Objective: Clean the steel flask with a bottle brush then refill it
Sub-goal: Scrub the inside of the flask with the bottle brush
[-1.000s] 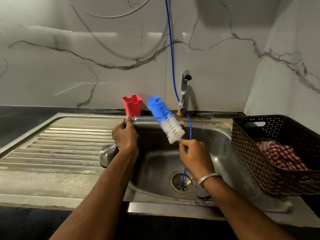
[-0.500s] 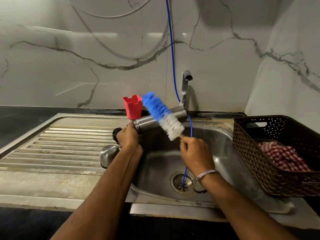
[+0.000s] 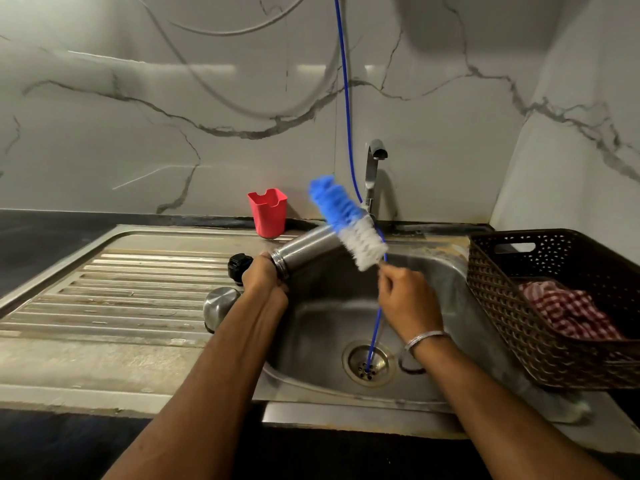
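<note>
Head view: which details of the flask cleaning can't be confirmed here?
- Steel flask mouth: covered by the left hand, so its inside is unseen.
- Bottle brush handle: hidden inside the right hand; the bristles are motion-blurred.
- Flask's far end: behind the brush.

My forearms are bare, with no sleeves reaching into view. A thin silver bangle (image 3: 426, 338) circles the wrist just behind my right hand (image 3: 408, 299). My left hand (image 3: 265, 277) and its wrist carry no band or ring that I can see.
</note>
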